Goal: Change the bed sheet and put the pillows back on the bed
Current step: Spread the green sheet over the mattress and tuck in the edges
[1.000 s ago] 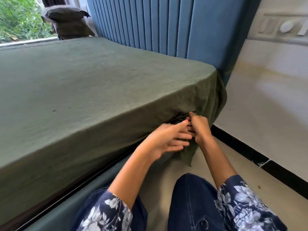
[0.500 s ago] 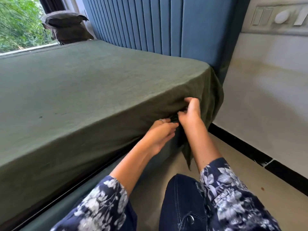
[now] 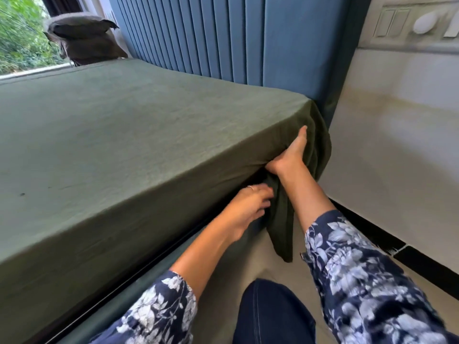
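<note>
The green sheet (image 3: 139, 135) lay flat over the bed (image 3: 154, 271), only its corner flap hanging loose by the headboard (image 3: 248, 38). The right hand (image 3: 289, 157) was laid against the corner, fingers (image 3: 302, 135) straight and together, thumb hidden. The left hand (image 3: 248, 204) was held at the flap, fingers curled; a real grip could not be told. The flap should be folded flat, then pushed well under. No containers were seen; pillows (image 3: 84, 38) were stacked beyond the bed.
</note>
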